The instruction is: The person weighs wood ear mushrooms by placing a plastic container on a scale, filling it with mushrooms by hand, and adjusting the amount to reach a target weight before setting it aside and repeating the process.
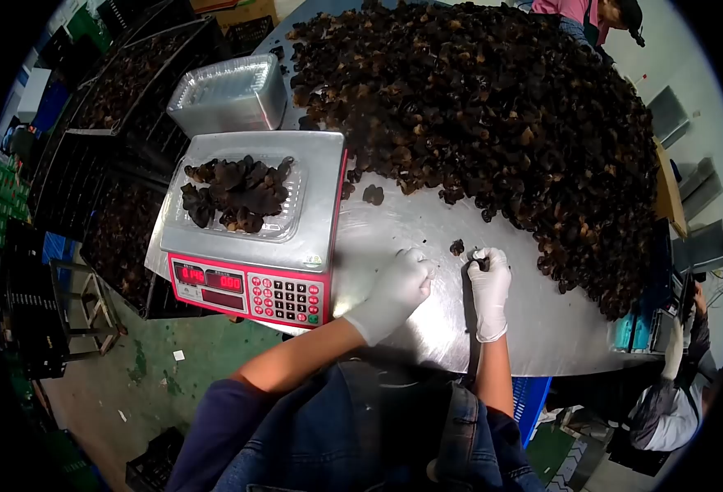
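Both my hands wear white gloves and are over the metal table. My left hand (pixel 401 289) is curled closed to the right of the scale, slightly blurred; whatever may be inside it is hidden. A small dark bit of wood ear mushroom shows at the pinched fingertips of my right hand (pixel 491 293). Just beyond those fingers lies a loose small wood ear piece (pixel 457 247). On the red and silver digital scale (pixel 312 205), a clear plastic tray (pixel 289 220) holds several dark wood ears (pixel 242 190). The red display is lit.
A large heap of wood ear mushrooms (pixel 476 107) covers the far and right side of the metal table (pixel 558 336). Stacked clear trays (pixel 228 92) stand behind the scale. Black crates (pixel 123 238) hold more at left. Other people (pixel 665 410) are at right and at the far end.
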The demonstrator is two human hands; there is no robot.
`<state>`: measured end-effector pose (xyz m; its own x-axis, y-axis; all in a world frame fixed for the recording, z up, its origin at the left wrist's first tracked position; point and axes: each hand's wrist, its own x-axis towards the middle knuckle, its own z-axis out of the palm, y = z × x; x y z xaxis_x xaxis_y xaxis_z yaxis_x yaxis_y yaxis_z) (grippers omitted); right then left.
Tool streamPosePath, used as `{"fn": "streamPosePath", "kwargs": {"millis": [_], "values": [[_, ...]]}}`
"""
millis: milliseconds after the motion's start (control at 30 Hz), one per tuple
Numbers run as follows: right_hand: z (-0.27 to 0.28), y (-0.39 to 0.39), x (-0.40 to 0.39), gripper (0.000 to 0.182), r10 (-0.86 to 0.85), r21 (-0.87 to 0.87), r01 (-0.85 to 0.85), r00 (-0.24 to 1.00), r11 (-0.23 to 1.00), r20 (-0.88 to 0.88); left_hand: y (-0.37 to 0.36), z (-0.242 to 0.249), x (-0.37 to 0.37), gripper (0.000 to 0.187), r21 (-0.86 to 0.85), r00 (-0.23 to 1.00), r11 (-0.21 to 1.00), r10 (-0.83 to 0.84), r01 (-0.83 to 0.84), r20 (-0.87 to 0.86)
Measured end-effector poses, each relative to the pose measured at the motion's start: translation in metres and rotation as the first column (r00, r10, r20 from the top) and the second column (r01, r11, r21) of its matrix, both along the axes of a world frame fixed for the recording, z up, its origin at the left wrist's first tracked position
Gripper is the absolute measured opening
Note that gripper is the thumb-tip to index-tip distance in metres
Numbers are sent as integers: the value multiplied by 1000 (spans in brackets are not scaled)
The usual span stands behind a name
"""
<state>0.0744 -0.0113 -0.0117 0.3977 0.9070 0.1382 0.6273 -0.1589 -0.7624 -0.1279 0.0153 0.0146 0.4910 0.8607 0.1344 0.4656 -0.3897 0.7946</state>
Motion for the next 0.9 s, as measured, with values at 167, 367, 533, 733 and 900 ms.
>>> {"fn": "streamPosePath", "kwargs": {"millis": [167,367,533,733,900], "values": [[43,20,-20,37,143,29,-147,984,989,107,-18,44,-41,8,-188,973,980,-14,58,231],[25,2,2,15,255,-36,-254,934,966,249,9,123,-139,11,79,954,973,195,-217,228],[82,-109,69,21,554,-578,-235,687,782,470,65,134,-245,13,360,762,673,595,-646,256],[121,-92,9,28,358,-281,-265,859,923,367,95,94,-293,24,273,843,809,538,-521,17],[160,20,-155,14,523,102,-514,842,852,-132,88,90,-298,30,252,833,794,531,-553,156]]}}
